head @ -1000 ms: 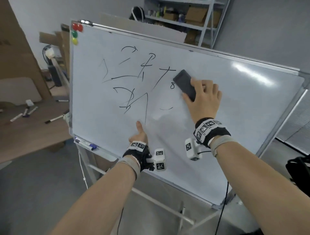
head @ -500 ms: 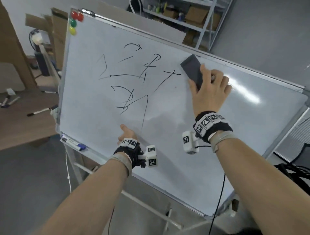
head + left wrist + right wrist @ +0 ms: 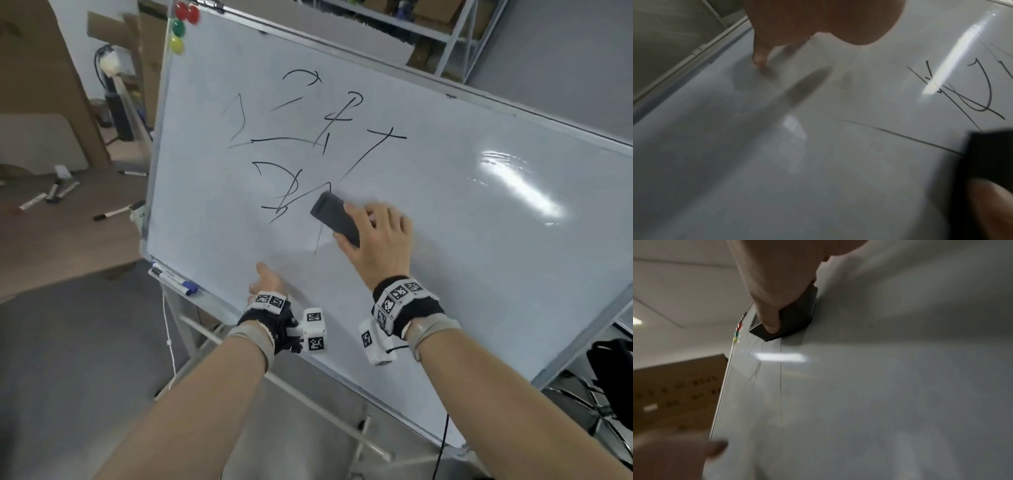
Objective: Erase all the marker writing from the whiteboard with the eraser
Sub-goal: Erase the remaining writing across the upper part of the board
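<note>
**Still mid-wipe: eraser working into the scribbles, most of the writing left**

So the step in hand is the wiping itself; the right hand [image 3: 376,240] has its grip closed round the dark eraser [image 3: 334,219], thumb along one edge in the right wrist view and fingers over the other side, pressing it flat on the whiteboard [image 3: 479,240]; the eraser sits at the lower right edge of the marker writing [image 3: 308,137], tilted, its top corner touching the lowest strokes; one thin line [image 3: 318,240] runs down just beside the eraser, on its left.

The left hand [image 3: 269,279] is below the writing, near the board's bottom edge; fingers look straight-ish, with one fingertip touching the surface in the left wrist view, holding nothing; probably just steadying the board.

My read: not far along; nearly all the strokes above and left of the eraser are intact, while the board right of the writing shows no marks. Next move calls for sweeping up and left through the scribbles with firm flat pressure, then catching that stray line below; overlapping passes, or thin bits get missed.

Off to the left of the board, loose markers [image 3: 51,195] lie on a desk [image 3: 68,246]; more markers [image 3: 174,279] sit in the board's tray; coloured magnets [image 3: 180,29] at its top left corner.
</note>
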A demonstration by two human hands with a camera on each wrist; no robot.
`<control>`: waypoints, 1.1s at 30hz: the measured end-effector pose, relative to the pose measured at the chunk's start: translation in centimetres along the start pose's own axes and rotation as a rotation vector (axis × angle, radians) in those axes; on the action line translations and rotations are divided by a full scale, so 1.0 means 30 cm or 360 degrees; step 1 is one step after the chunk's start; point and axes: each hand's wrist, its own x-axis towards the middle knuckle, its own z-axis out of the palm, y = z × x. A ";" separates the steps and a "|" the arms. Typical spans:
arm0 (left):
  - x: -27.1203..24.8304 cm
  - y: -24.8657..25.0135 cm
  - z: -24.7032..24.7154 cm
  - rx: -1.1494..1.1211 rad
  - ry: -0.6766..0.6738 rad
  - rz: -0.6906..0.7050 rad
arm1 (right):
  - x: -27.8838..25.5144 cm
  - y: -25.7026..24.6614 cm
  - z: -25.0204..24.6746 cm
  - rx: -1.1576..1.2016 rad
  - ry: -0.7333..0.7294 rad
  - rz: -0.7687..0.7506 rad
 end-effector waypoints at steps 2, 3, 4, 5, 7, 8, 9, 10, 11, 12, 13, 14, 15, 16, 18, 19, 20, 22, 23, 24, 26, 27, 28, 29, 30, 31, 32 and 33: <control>0.000 -0.014 -0.002 -0.0010 -0.0061 -0.0019 | 0.086 0.033 -0.031 -0.0001 0.0103 0.0178; -0.008 -0.020 -0.004 -0.0030 -0.0104 -0.0038 | 0.121 0.045 -0.042 -0.0004 0.0147 0.0238; -0.006 -0.027 0.000 -0.0080 -0.0132 -0.0046 | 0.144 0.050 -0.045 -0.0010 0.0171 0.0266; -0.010 -0.027 0.002 -0.0123 -0.0145 -0.0038 | 0.150 0.046 -0.037 -0.0016 0.0167 0.0263; -0.018 -0.030 0.002 -0.0182 -0.0151 -0.0016 | 0.107 0.014 0.004 -0.0006 0.0082 0.0169; -0.010 -0.036 0.001 -0.0208 -0.0142 -0.0007 | 0.061 -0.013 0.036 0.0005 0.0022 0.0086; 0.001 -0.046 -0.002 -0.0187 -0.0127 0.0032 | 0.001 -0.045 0.071 0.0021 -0.0052 -0.0013; 0.011 -0.060 -0.005 -0.0157 -0.0084 0.0078 | -0.068 -0.078 0.106 0.0034 -0.0149 -0.0127; 0.020 -0.076 -0.014 -0.0143 -0.0050 0.0120 | -0.139 -0.108 0.138 0.0042 -0.0247 -0.0245; 0.042 -0.095 -0.020 -0.0144 -0.0063 0.0165 | -0.199 -0.131 0.163 0.0042 -0.0322 -0.0343; 0.051 -0.106 -0.027 -0.0142 -0.0088 0.0212 | -0.245 -0.146 0.180 0.0042 -0.0371 -0.0399; 0.068 -0.116 -0.032 -0.0141 -0.0067 0.0243 | -0.271 -0.153 0.189 0.0047 -0.0408 -0.0419; 0.083 -0.123 -0.039 -0.0173 -0.0068 0.0228 | -0.275 -0.154 0.187 0.0059 -0.0428 -0.0428; 0.104 -0.128 -0.041 -0.0219 -0.0058 0.0194 | -0.262 -0.150 0.179 0.0065 -0.0430 -0.0442; 0.158 -0.137 -0.029 -0.0250 -0.0017 0.0105 | -0.205 -0.130 0.148 0.0051 -0.0397 -0.0439; 0.161 -0.128 -0.024 -0.0220 -0.0040 0.0067 | -0.158 -0.115 0.124 0.0031 -0.0361 -0.0385; 0.144 -0.108 -0.023 -0.0171 -0.0047 0.0046 | -0.100 -0.096 0.096 0.0005 -0.0299 -0.0294; 0.057 -0.046 -0.034 0.0021 -0.0056 0.0092 | 0.031 -0.045 0.033 -0.0056 -0.0119 -0.0070; 0.012 -0.018 -0.039 0.0159 -0.0066 0.0152 | 0.095 -0.013 0.000 -0.0088 -0.0024 0.0033; -0.012 0.003 -0.039 0.0322 -0.0067 0.0217 | 0.155 0.019 -0.032 -0.0113 0.0062 0.0126; -0.030 0.045 -0.028 0.0631 -0.0058 0.0391 | 0.253 0.078 -0.087 -0.0141 0.0184 0.0281; -0.047 0.074 -0.026 0.0748 -0.0043 0.0488 | 0.288 0.104 -0.111 -0.0140 0.0232 0.0346; -0.061 0.103 -0.022 0.0817 -0.0026 0.0545 | 0.316 0.128 -0.131 -0.0137 0.0285 0.0400; -0.073 0.132 -0.015 0.0833 -0.0018 0.0576 | 0.336 0.149 -0.146 -0.0134 0.0331 0.0447; -0.091 0.157 -0.005 0.0844 0.0003 0.0601 | 0.349 0.164 -0.157 -0.0134 0.0368 0.0476; -0.105 0.180 -0.002 0.0810 0.0023 0.0600 | 0.359 0.175 -0.162 -0.0138 0.0392 0.0481; -0.101 0.192 0.012 0.0776 0.0035 0.0608 | 0.363 0.180 -0.165 -0.0131 0.0399 0.0474; -0.095 0.196 0.026 0.0719 0.0052 0.0602 | 0.359 0.180 -0.163 -0.0111 0.0391 0.0465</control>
